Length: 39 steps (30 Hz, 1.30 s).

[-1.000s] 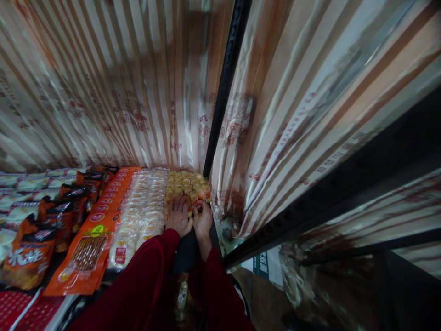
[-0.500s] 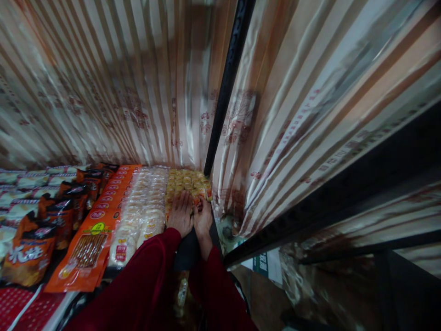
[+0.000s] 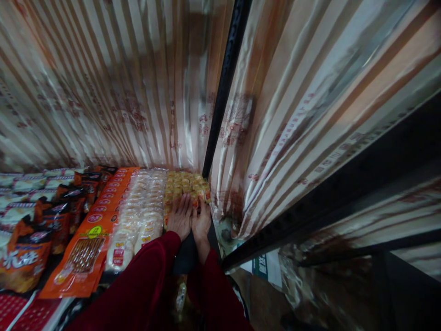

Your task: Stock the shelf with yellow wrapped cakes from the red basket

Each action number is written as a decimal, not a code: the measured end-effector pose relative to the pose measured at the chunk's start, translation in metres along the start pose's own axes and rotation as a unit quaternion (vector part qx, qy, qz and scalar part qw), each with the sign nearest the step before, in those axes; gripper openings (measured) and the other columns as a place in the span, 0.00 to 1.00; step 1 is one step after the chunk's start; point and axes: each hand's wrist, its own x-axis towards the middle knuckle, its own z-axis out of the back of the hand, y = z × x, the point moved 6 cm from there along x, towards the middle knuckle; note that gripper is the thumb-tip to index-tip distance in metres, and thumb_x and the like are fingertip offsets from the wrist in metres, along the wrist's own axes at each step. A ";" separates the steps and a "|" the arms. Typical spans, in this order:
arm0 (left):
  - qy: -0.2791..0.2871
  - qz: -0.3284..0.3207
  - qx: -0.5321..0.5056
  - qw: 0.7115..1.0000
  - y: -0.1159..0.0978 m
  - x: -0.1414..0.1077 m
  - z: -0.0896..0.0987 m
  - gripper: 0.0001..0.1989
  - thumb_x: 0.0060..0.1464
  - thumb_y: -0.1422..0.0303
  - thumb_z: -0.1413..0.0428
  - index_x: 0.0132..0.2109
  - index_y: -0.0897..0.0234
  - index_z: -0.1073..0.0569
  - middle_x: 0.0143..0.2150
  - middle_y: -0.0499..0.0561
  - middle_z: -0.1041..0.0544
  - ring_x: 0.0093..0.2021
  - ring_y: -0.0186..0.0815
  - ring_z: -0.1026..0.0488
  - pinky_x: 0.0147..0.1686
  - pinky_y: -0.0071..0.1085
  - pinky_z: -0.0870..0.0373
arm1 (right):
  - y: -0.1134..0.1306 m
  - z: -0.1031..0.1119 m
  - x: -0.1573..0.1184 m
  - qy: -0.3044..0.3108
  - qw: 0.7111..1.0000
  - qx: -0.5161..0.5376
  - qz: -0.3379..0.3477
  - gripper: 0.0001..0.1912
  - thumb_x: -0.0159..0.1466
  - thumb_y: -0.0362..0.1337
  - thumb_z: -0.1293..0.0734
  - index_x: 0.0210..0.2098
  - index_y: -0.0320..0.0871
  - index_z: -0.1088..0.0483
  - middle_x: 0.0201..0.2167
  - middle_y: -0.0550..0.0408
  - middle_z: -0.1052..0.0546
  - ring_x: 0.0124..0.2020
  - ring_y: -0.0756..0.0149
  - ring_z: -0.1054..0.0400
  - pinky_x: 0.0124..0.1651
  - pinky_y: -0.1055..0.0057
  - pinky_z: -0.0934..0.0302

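My left hand [image 3: 180,217] lies flat, fingers stretched forward and close together, on the near part of a block of small yellow snack packets [image 3: 182,181]. Beside it, my right hand [image 3: 201,221] has its fingers and thumb bent round a yellow packet at the block's right front. The fingertips partly cover that packet, and its far side is hidden. Left of the block, rows of clear-wrapped pale crackers [image 3: 146,218] reach from front to back. Both forearms wear dark red sleeves.
Orange snack bags [image 3: 81,253] and black-topped orange bags [image 3: 25,257] stand farther left. A black upright post [image 3: 223,92] rises behind the packets, and a dark beam [image 3: 310,197] slants across the right. Striped plastic sheeting [image 3: 148,92] hangs behind. The dark shelf [image 3: 188,255] shows below my hands.
The view has shifted slightly, so the shelf goods sit a little lower and farther left. Both hands stay at the yellow packets with almost the same pose.
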 end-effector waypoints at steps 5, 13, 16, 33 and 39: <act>-0.006 0.005 0.024 1.000 -0.007 -0.005 0.004 0.25 0.58 0.72 0.59 0.62 0.73 0.40 0.66 0.59 0.44 0.67 0.44 0.53 0.64 0.47 0.55 | -0.002 -0.004 0.000 0.014 0.999 -0.033 -0.017 0.25 0.64 0.42 0.45 0.59 0.41 0.39 0.44 0.43 0.32 0.44 0.56 0.34 0.46 0.61 0.38; -0.034 0.091 -0.002 0.995 -0.019 -0.029 0.015 0.28 0.56 0.67 0.55 0.63 0.71 0.41 0.65 0.61 0.43 0.67 0.48 0.54 0.63 0.50 0.53 | 0.002 0.003 -0.001 -0.019 1.000 -0.015 -0.004 0.27 0.63 0.42 0.43 0.60 0.38 0.41 0.57 0.39 0.38 0.58 0.54 0.44 0.57 0.59 0.46; -0.046 0.148 -0.023 0.988 -0.017 -0.039 0.016 0.29 0.54 0.67 0.53 0.62 0.74 0.41 0.65 0.62 0.44 0.67 0.48 0.55 0.63 0.50 0.53 | 0.001 -0.001 -0.002 -0.003 0.999 -0.030 0.017 0.27 0.64 0.41 0.44 0.61 0.38 0.42 0.58 0.40 0.37 0.60 0.54 0.46 0.59 0.58 0.48; -0.011 0.159 -0.054 0.986 -0.012 -0.047 0.006 0.27 0.54 0.70 0.53 0.62 0.72 0.39 0.65 0.64 0.44 0.67 0.49 0.53 0.63 0.52 0.57 | 0.003 -0.007 0.000 0.033 0.995 -0.082 0.037 0.26 0.66 0.40 0.48 0.60 0.35 0.40 0.61 0.44 0.39 0.61 0.57 0.48 0.61 0.58 0.51; -0.023 0.153 -0.058 0.986 -0.012 -0.049 0.004 0.27 0.56 0.70 0.54 0.63 0.69 0.40 0.66 0.62 0.47 0.67 0.48 0.55 0.64 0.52 0.59 | 0.003 -0.007 0.000 0.035 0.997 -0.064 0.038 0.27 0.66 0.40 0.47 0.61 0.36 0.43 0.62 0.45 0.41 0.63 0.59 0.50 0.62 0.59 0.52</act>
